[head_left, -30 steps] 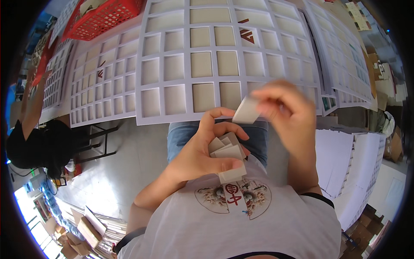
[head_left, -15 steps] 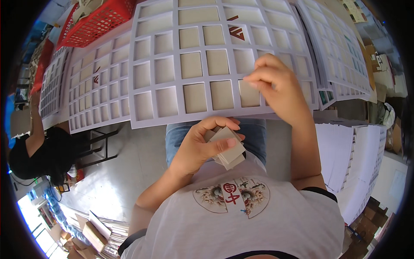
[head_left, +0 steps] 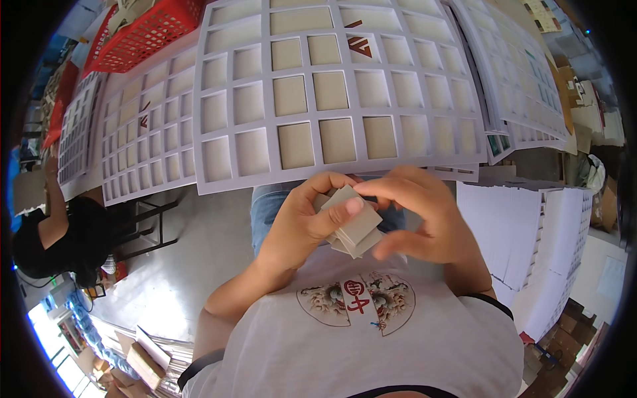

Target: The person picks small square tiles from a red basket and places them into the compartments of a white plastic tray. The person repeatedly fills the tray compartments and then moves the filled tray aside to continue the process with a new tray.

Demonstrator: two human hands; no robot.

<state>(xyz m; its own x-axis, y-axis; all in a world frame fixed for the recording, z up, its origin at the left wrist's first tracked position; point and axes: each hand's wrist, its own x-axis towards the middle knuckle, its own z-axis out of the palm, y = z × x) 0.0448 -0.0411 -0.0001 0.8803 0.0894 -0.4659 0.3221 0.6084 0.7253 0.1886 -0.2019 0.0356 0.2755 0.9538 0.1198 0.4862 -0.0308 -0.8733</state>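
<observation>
My left hand (head_left: 306, 224) is closed round a loose stack of small beige card squares (head_left: 359, 225), with the thumb pressed flat on the top one. Beside the stack is my right hand (head_left: 428, 215), its thumb and index finger spread apart and the fingertips close to the squares' edges. Both hands are just off the near edge of a white grid board (head_left: 279, 177) with rows of square windows. Beige squares sit in several windows of its middle columns, among them a beige square (head_left: 381, 138) in the nearest row.
A red plastic basket (head_left: 142, 40) stands at the far left, beside another white grid board (head_left: 118, 187). More grid boards (head_left: 524, 86) are stacked on the right, and white sheets (head_left: 501, 232) are piled below them. A person in black (head_left: 63, 232) is at the left.
My right hand has come down from the board's nearest row to the card stack, and its fingers have spread. My left hand still holds the stack in about the same place.
</observation>
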